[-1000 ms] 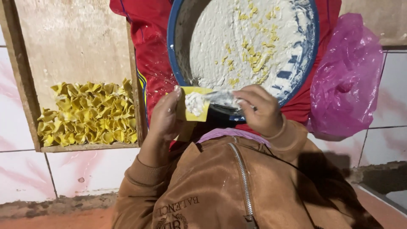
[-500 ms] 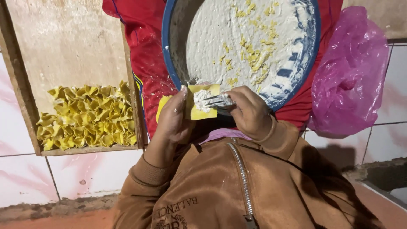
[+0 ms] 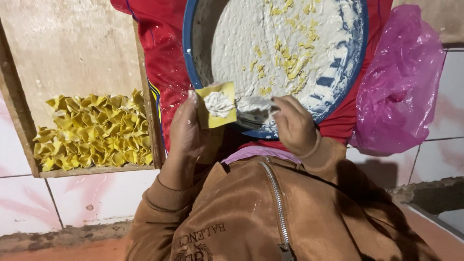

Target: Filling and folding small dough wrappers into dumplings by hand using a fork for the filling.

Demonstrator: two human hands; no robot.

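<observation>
My left hand (image 3: pixel 186 133) holds a square yellow dough wrapper (image 3: pixel 216 105) flat, with a dab of white filling on its middle. My right hand (image 3: pixel 292 124) grips a spoon (image 3: pixel 255 108) coated in the same filling, its tip just right of the wrapper. Both hands hover at the near rim of a big blue basin (image 3: pixel 356 58) that holds a spread of pale filling flecked with yellow bits.
A wooden tray (image 3: pixel 72 43) at the left holds several folded yellow dumplings (image 3: pixel 92 133) along its near edge. Red cloth (image 3: pixel 162 53) lies under the basin. A pink plastic bag (image 3: pixel 401 82) sits at the right. White tiled ledge below.
The wrapper was folded over between both hands half a second ago; now it lies flat in my left hand with filling on it, and my right hand has drawn the spoon off to the right.
</observation>
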